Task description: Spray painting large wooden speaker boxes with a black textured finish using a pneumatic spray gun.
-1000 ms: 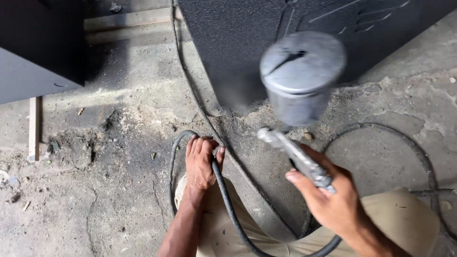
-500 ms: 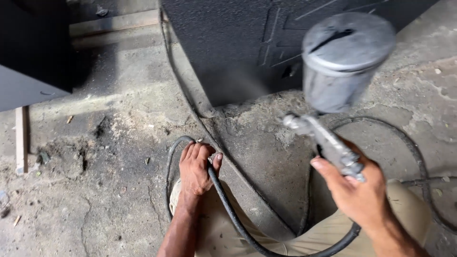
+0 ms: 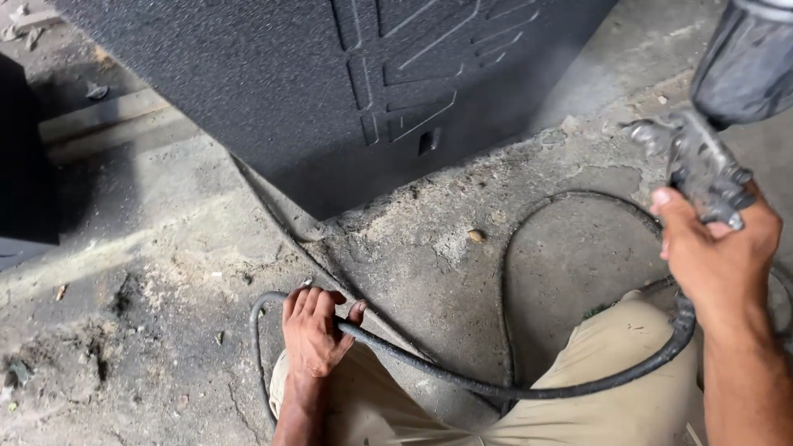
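My right hand (image 3: 717,258) grips the handle of a grey paint-spattered spray gun (image 3: 698,161) at the right edge, its round cup (image 3: 747,58) up in the top right corner. A black air hose (image 3: 512,384) runs from the gun down across my knees in tan trousers (image 3: 611,388). My left hand (image 3: 314,330) is low in the middle, fingers wrapped over that hose near my left knee. A large dark grey textured metal panel (image 3: 289,91) with embossed lines fills the upper middle, standing on the concrete floor (image 3: 149,272).
More black hose loops on the floor (image 3: 562,215) between the panel and my right knee. A small stone (image 3: 475,235) lies below the panel's edge. A dark object (image 3: 25,165) stands at the left edge. Wood scraps and debris (image 3: 25,29) lie at top left.
The view has shifted toward the panel. My right hand with the spray gun has moved right and up in view. My left hand still holds the hose.
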